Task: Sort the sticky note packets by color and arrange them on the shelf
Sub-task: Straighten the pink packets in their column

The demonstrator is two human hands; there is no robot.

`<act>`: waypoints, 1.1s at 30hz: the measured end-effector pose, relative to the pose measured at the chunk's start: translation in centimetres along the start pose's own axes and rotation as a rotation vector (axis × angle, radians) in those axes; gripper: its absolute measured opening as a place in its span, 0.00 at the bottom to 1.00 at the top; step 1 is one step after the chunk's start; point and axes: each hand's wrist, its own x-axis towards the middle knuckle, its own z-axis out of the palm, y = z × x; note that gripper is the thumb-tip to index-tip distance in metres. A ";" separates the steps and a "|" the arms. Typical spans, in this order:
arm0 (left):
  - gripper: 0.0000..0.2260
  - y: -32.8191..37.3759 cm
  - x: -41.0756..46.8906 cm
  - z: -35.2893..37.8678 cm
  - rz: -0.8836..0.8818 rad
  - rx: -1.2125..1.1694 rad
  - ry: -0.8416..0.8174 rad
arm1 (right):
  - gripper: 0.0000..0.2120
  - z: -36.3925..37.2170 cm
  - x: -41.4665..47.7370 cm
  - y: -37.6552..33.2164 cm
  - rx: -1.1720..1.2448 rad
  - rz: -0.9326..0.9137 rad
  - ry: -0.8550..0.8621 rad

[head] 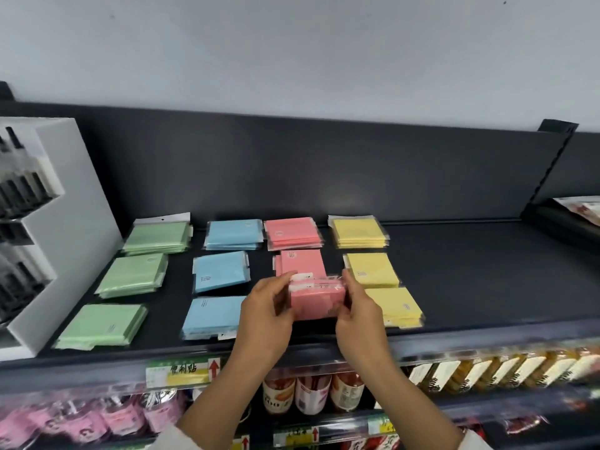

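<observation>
Sticky note packets lie in colour columns on the dark shelf (487,271): three green stacks (133,276) at the left, three blue stacks (220,271), two pink stacks (302,263) and three yellow stacks (373,269). A stack of pink packets (316,298) is held just above the front of the pink column. My left hand (266,316) grips its left end and my right hand (360,315) grips its right end. The held stack hides the shelf spot below it.
A white display stand with black pens (58,228) borders the shelf on the left. The shelf's right half is bare up to a divider (548,167). Below the price rail (181,373) hang bottles (311,394) and other packaged goods.
</observation>
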 end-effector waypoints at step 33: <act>0.16 2.9 3.2 -0.4 -0.357 0.627 -0.429 | 0.10 -2.0 5.1 -2.3 -0.393 0.147 -0.397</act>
